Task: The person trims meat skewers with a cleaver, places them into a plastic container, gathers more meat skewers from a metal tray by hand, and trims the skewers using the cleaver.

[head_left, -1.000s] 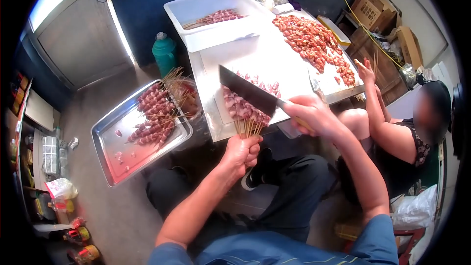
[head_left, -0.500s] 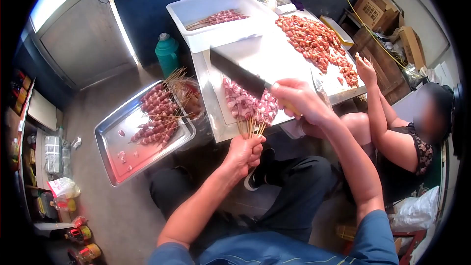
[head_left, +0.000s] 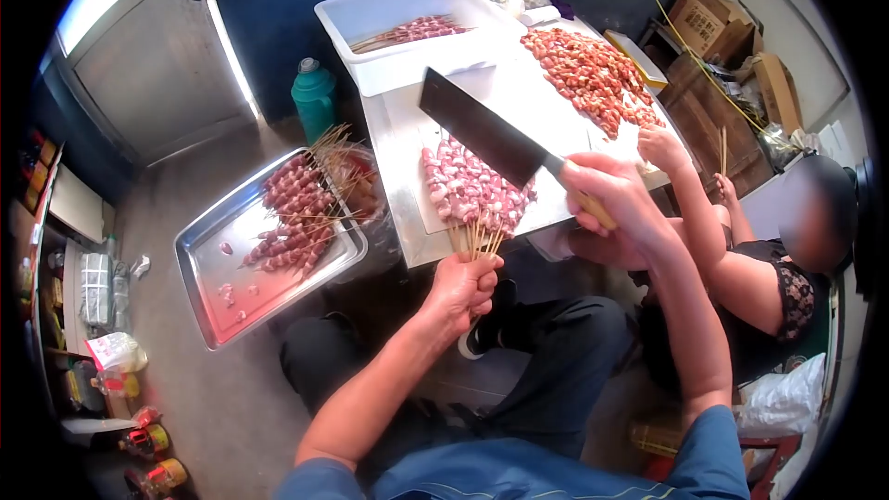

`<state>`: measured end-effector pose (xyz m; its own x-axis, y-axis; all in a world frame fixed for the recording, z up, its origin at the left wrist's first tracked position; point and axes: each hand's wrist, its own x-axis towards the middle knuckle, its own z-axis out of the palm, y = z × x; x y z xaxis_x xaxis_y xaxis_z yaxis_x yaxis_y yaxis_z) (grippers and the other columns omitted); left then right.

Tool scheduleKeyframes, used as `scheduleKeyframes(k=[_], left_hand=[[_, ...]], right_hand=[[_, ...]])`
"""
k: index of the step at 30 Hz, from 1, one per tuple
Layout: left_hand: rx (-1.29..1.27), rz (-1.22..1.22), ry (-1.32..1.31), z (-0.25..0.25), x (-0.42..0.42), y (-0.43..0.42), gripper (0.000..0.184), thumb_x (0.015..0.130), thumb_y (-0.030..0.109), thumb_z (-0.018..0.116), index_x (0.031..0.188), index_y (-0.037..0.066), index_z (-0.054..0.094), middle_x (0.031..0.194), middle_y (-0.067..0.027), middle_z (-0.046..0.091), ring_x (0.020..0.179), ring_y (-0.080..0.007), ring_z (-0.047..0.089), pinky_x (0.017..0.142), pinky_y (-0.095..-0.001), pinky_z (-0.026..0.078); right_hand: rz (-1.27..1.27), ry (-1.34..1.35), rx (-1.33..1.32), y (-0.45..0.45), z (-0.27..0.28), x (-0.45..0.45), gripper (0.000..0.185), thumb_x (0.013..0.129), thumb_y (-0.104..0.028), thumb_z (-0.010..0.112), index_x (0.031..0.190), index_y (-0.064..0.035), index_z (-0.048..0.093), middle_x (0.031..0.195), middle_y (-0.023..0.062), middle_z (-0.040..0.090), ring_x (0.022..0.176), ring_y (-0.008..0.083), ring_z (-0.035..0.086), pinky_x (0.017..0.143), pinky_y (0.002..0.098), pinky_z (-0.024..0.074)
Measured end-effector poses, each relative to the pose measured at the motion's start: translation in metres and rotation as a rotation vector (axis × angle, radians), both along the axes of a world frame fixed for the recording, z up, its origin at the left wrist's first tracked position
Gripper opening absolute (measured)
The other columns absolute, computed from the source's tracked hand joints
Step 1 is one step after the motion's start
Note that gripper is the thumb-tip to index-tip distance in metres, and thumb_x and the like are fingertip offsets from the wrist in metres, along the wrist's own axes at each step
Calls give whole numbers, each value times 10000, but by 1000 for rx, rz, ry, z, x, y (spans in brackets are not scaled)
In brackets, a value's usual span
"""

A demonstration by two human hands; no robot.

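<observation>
My left hand point(head_left: 460, 293) is closed round the lower ends of a bunch of wooden skewers point(head_left: 478, 239). Threaded chunks of raw meat point(head_left: 470, 185) on them lie fanned out at the table's front edge. In my right hand point(head_left: 616, 193) is a cleaver point(head_left: 486, 130), gripped by its light handle. Its broad dark blade is tilted, pointing up and left, and hangs over the right part of the skewered meat. Whether the blade touches the meat I cannot tell.
A metal tray point(head_left: 199, 289) with meat skewers stands left of the table point(head_left: 394, 130). At the back is a white plastic tub point(head_left: 389, 79) holding more skewers. Loose meat pieces point(head_left: 593, 74) are heaped at the right. A co-worker point(head_left: 741, 268) sits there, one hand near the heap, the other holding sticks.
The cleaver and my right hand have moved right, and the blade shows more of its flat side. My left hand has stayed put. The co-worker's hand has come down to the meat heap.
</observation>
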<state>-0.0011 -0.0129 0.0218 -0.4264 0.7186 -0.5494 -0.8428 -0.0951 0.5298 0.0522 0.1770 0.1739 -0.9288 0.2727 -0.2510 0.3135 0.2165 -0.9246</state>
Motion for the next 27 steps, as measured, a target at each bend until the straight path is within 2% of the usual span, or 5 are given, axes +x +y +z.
scheduleKeyframes(k=[6,13,20,23,27], left_hand=[[8,4,-13,0,0,-1,85,931,115,588,926,40,548,582,36,401,401,-47,277,390,-229,211],[21,-8,-9,-2,1,-2,99,933,107,578,959,25,529,584,35,400,402,-49,275,388,-237,198],[12,-34,8,-4,0,3,82,941,121,564,940,42,548,581,36,393,406,-51,281,396,-238,212],[-31,-18,4,-3,2,1,85,943,134,563,930,50,556,577,41,385,408,-50,280,402,-236,216],[16,-8,4,-5,2,1,91,935,126,575,938,40,547,562,50,363,403,-47,261,399,-237,203]], right_hand=[[143,-77,211,-9,-30,-22,316,910,-308,560,795,-16,592,605,6,528,475,84,475,422,234,345],[43,-149,70,9,-3,40,306,926,-303,605,934,2,637,642,9,556,457,51,485,383,181,327],[3,0,-77,-13,-10,10,305,935,-303,583,927,0,615,632,27,543,449,62,472,375,210,321],[62,40,-55,-20,-25,-5,297,940,-302,570,915,-9,607,627,19,539,450,63,476,380,211,334],[173,-176,175,-7,-24,24,277,945,-289,562,893,-20,599,623,7,533,463,60,484,396,203,349]])
